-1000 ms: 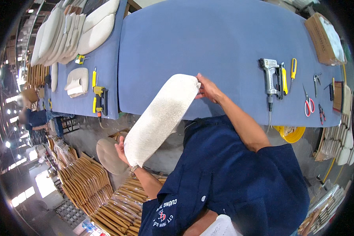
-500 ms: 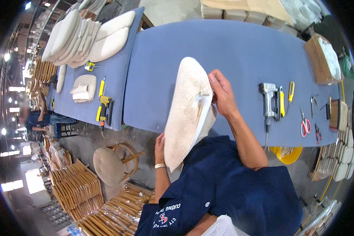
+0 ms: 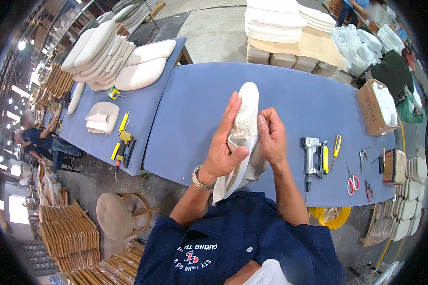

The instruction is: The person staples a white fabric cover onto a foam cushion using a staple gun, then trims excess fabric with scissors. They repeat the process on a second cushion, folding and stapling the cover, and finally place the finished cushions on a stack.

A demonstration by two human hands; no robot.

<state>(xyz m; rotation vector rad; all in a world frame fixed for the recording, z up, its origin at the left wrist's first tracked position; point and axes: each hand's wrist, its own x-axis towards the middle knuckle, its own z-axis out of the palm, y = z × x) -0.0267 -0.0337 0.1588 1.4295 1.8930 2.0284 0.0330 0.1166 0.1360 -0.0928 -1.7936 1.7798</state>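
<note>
An oblong cream seat cushion [image 3: 247, 110] in coarse beige fabric stands on edge over the blue work table [image 3: 195, 99], its near end against my chest. My left hand [image 3: 225, 145] grips its left side, thumb pressed on a folded flap of the fabric. On the right side my right hand [image 3: 271, 134] pinches the same fabric edge. Both hands are shut on the cushion.
A grey staple gun [image 3: 311, 154], yellow-handled tools [image 3: 336, 146], red scissors [image 3: 352, 183] and pliers lie right of me. A cardboard box [image 3: 372, 111] stands far right. Left table holds stacked cushions [image 3: 109, 54] and a yellow stapler [image 3: 122, 145]. A round stool [image 3: 114, 216] is lower left.
The cushion swung from a flat diagonal across my left side up onto its edge in front of me. My left hand rose from its lower end to join the right hand at the middle.
</note>
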